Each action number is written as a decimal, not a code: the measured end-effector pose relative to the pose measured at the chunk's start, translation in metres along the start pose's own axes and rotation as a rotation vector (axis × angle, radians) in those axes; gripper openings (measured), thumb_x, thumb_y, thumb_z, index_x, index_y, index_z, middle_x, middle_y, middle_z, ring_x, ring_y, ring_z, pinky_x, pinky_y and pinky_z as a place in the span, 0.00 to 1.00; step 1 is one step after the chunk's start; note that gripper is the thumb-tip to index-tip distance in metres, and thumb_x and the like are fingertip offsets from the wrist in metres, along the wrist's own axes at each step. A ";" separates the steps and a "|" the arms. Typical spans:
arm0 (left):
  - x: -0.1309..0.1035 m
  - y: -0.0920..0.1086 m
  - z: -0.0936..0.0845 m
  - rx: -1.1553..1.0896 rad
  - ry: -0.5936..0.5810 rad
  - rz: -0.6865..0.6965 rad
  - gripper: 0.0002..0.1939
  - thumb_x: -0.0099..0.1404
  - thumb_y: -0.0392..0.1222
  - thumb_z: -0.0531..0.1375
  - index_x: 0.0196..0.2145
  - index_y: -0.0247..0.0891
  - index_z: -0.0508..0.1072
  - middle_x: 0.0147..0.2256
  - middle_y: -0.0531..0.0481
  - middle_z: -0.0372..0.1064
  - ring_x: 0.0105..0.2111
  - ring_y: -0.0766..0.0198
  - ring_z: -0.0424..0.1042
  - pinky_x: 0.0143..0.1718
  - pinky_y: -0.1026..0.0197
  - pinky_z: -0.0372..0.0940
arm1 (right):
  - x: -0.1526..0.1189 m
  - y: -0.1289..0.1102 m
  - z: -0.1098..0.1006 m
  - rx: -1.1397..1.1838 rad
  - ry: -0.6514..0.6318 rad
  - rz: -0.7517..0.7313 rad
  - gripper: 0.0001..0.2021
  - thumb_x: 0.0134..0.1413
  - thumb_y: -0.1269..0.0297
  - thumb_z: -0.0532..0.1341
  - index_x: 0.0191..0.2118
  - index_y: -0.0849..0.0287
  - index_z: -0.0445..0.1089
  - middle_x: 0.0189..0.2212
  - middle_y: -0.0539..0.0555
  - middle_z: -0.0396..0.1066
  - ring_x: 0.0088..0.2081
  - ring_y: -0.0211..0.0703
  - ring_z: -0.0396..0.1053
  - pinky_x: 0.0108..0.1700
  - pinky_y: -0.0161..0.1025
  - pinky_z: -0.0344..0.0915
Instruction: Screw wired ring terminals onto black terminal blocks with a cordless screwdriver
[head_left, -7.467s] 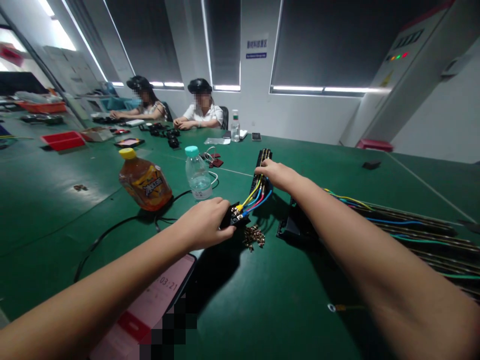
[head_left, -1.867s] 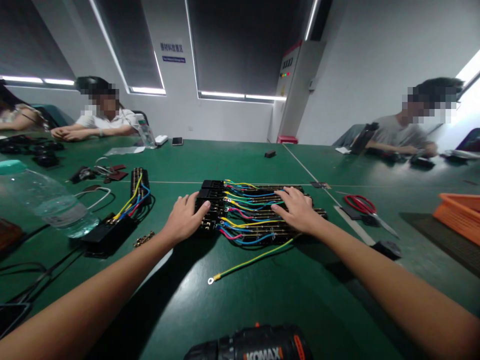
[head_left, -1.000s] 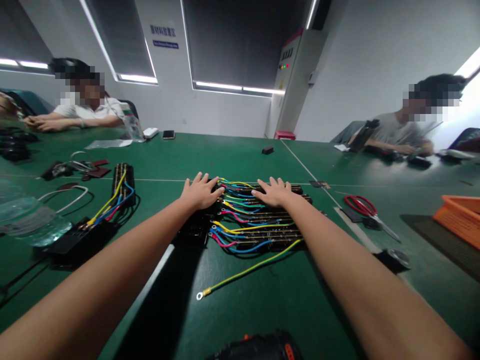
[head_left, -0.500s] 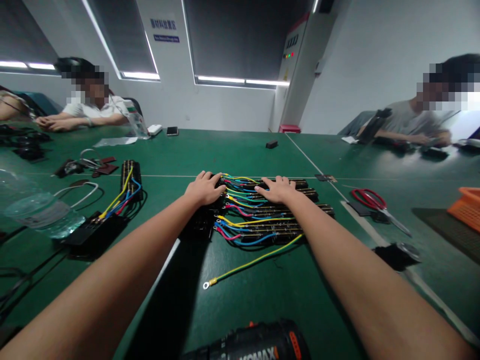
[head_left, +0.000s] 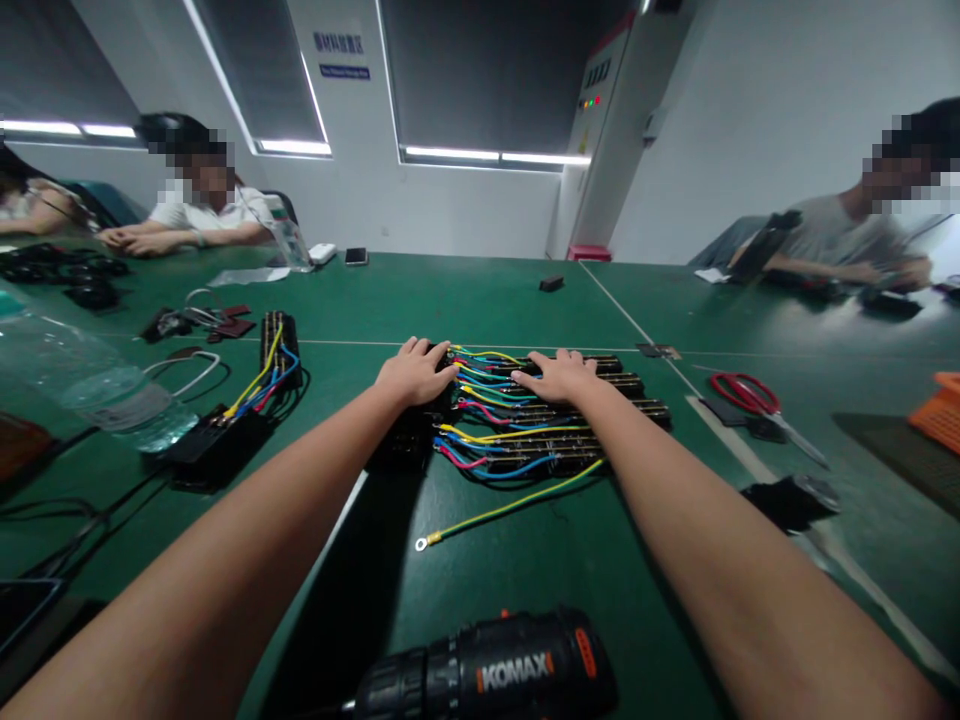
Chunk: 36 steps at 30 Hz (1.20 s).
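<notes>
My left hand (head_left: 414, 374) lies over the black blocks (head_left: 405, 440) at the left end of several wired strips, its thumb spread to the right. Flat on the far black terminal strips (head_left: 627, 383), my right hand (head_left: 561, 377) has its fingers apart. Between the hands run yellow, blue, red and green wires (head_left: 491, 393) joining blocks to strips. Both hands are open, though the undersides of the fingers are hidden. A loose yellow-green wire (head_left: 510, 507) with a ring lug lies on the near side of the strips.
A KOMAX power drill (head_left: 495, 668) lies at the front. On the left are another wired strip (head_left: 279, 350) and a plastic bottle (head_left: 112, 390). Red-handled scissors (head_left: 746, 394), a dark roll (head_left: 795, 502) and an orange basket (head_left: 937, 415) are right. Co-workers sit beyond.
The view has shifted slightly left and down, bringing more of the drill and bottle into sight. Both hands keep nearly the same place on the blocks and strips.
</notes>
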<state>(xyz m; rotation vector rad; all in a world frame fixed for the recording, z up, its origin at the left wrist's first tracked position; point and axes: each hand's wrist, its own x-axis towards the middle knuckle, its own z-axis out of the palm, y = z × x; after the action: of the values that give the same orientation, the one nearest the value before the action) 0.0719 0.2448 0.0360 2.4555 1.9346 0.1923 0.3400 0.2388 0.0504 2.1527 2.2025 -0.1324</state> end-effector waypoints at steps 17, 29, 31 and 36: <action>-0.009 0.000 0.000 -0.017 -0.012 -0.015 0.39 0.68 0.69 0.41 0.70 0.48 0.51 0.68 0.43 0.51 0.70 0.42 0.45 0.67 0.41 0.51 | -0.008 0.000 0.002 -0.013 -0.001 0.000 0.45 0.52 0.24 0.41 0.69 0.42 0.54 0.67 0.65 0.54 0.66 0.76 0.52 0.61 0.72 0.50; -0.014 0.002 -0.003 -0.015 -0.027 -0.021 0.38 0.69 0.68 0.41 0.70 0.48 0.50 0.69 0.43 0.49 0.71 0.43 0.43 0.67 0.41 0.50 | -0.012 0.001 0.004 -0.012 0.013 -0.010 0.44 0.52 0.24 0.42 0.68 0.42 0.55 0.66 0.66 0.55 0.65 0.76 0.52 0.60 0.73 0.49; -0.015 0.002 -0.004 -0.017 -0.027 -0.020 0.38 0.69 0.68 0.41 0.70 0.48 0.50 0.69 0.44 0.50 0.71 0.43 0.44 0.67 0.41 0.50 | -0.012 0.001 0.005 -0.013 0.015 -0.011 0.44 0.52 0.24 0.41 0.68 0.42 0.55 0.66 0.66 0.55 0.65 0.76 0.53 0.60 0.73 0.50; -0.018 0.003 -0.005 -0.024 -0.023 -0.021 0.38 0.69 0.68 0.41 0.70 0.48 0.50 0.69 0.45 0.50 0.70 0.44 0.44 0.68 0.42 0.50 | -0.014 0.002 0.005 -0.009 0.014 -0.012 0.44 0.52 0.24 0.41 0.69 0.42 0.55 0.66 0.67 0.55 0.66 0.76 0.52 0.60 0.73 0.50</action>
<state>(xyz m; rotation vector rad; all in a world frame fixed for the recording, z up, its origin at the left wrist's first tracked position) 0.0701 0.2262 0.0397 2.4102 1.9373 0.1857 0.3417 0.2249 0.0467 2.1426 2.2196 -0.1078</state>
